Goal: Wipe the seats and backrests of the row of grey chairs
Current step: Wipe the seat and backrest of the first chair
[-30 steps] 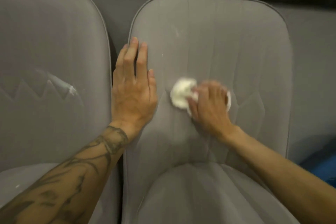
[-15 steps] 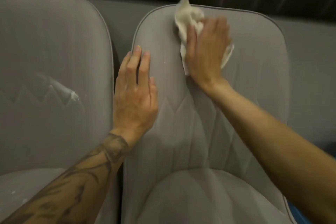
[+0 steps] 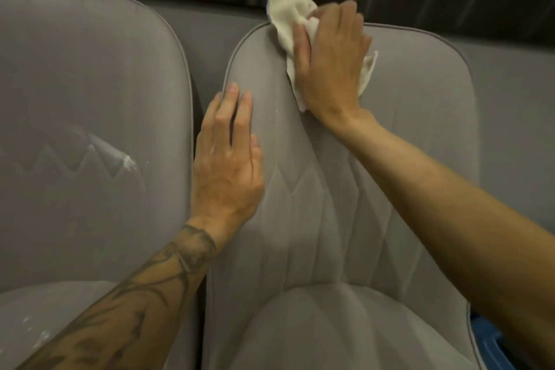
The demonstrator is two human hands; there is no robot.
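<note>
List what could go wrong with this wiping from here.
1. The cloth is only pressed under the right hand at the top edge of the backrest; it could slip over and drop behind.
2. The white smear on the left chair could get missed.
3. The white speck beside the left hand could be skipped.

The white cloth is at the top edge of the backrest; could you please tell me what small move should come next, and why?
Probably draw the white cloth down and slightly left. The right hand presses it flat at the top edge of the backrest, and a small white speck lies just below the cloth, beside the left hand resting on the fabric.
</note>
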